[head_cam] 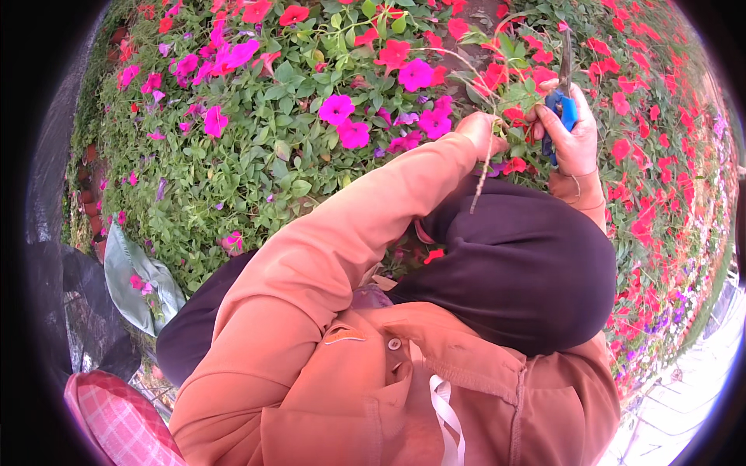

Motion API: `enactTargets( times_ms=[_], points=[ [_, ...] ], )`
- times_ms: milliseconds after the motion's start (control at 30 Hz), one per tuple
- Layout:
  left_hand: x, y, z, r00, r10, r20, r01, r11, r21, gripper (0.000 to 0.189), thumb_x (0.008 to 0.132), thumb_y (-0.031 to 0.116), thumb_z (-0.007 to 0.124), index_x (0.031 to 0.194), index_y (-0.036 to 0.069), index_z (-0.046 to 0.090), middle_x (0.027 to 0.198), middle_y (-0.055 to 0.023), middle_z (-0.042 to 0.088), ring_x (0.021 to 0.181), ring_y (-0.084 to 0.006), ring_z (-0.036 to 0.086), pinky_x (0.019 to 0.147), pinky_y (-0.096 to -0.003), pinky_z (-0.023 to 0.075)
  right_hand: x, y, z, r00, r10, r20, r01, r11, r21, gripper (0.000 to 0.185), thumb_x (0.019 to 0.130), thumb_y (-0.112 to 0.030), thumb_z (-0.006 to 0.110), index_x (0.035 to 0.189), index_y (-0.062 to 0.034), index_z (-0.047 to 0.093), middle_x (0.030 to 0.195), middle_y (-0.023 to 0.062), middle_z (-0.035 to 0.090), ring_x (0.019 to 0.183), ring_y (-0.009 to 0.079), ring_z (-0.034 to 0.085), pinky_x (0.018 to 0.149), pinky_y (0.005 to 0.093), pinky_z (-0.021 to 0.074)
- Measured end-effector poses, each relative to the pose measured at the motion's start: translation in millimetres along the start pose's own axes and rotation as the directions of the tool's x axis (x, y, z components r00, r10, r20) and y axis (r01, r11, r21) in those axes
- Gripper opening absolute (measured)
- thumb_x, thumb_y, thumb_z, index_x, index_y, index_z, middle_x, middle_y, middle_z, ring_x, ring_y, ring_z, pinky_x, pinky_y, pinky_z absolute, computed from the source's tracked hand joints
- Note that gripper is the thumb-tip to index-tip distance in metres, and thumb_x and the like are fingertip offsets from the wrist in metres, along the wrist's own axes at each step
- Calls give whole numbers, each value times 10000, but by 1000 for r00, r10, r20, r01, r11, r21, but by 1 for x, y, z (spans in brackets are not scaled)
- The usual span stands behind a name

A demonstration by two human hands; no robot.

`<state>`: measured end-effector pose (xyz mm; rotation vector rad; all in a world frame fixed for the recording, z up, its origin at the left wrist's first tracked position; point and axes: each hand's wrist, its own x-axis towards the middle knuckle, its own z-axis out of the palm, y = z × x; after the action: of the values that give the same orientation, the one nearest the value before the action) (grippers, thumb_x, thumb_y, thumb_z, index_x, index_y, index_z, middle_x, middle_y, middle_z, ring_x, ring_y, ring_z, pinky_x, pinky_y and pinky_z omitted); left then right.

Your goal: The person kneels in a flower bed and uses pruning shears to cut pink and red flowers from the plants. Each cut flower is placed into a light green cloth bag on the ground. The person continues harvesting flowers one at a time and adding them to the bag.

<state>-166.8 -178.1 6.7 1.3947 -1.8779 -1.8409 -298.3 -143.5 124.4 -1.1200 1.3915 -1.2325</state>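
Observation:
My right hand [574,131] is wrapped around blue-handled garden snips [564,110]. Their metal blade points up, away from me, and looks shut, though blur hides its edges. Just left of it, my left hand [482,134] grips a pulled plant stem [484,169], whose pale, stringy lower end hangs over my knee. Thin dry stalks [457,57] and green leaves [521,93] spread above both hands. The right thumb and fingertips touch these leaves. Red petunia blooms [514,165] lie close below the hands, and the left fingertips are partly hidden among foliage.
Dense petunias surround me, with magenta blooms [352,134] to the left and red ones [620,105] to the right. Bare soil [475,17] shows between plants ahead. A pale green plastic bag [137,279] and black sheeting [93,303] lie at left. My bent knee [536,250] is below the hands.

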Motion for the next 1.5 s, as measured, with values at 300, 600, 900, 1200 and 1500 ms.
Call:
enactTargets(
  times_ms=[300, 600, 900, 1200, 1500],
  points=[
    [-6, -4, 30, 968, 243, -70, -242, 809, -536, 317, 781, 13, 686, 1085, 105, 699, 850, 14, 686, 687, -94, 595, 619, -290, 514, -15, 4, -3, 974, -61, -216, 92, 986, 136, 321, 870, 23, 629, 1169, -25, 523, 794, 77, 633, 585, 113, 562, 546, 222, 453],
    [-16, 4, 35, 955, 156, 252, -135, 986, -99, 274, 795, 238, 733, 1019, 82, 712, 744, -51, 668, 594, -105, 557, 592, -302, 475, -61, 39, -93, 919, -24, -394, 201, 888, 414, 355, 902, -20, 545, 1234, -68, 432, 947, 135, 585, 698, 145, 552, 621, 284, 509],
    [-2, -2, 26, 930, 71, 361, -17, 989, -150, 238, 826, 270, 718, 957, 72, 696, 804, -73, 677, 675, -133, 578, 623, -298, 488, -73, 53, -110, 974, 53, -222, 87, 814, 574, 198, 952, -206, 556, 997, -23, 495, 815, 38, 559, 718, 111, 531, 673, 284, 480],
    [20, -1, 47, 998, 41, 51, -35, 993, -117, 282, 799, 237, 720, 1052, 116, 682, 802, -128, 664, 735, -214, 635, 728, -328, 503, -68, 54, -97, 999, -21, -29, 35, 781, 624, 274, 943, -132, 518, 1201, -74, 446, 822, 38, 483, 676, 101, 456, 651, 268, 462],
    [14, -9, 48, 942, 334, 32, -335, 936, 104, 262, 783, 266, 700, 1027, 171, 691, 778, -156, 659, 777, -351, 638, 731, -411, 508, -61, 21, -39, 982, -48, -183, 120, 906, 405, 356, 929, -105, 566, 1254, -106, 421, 834, 61, 515, 621, 76, 465, 565, 199, 429]
  ],
)
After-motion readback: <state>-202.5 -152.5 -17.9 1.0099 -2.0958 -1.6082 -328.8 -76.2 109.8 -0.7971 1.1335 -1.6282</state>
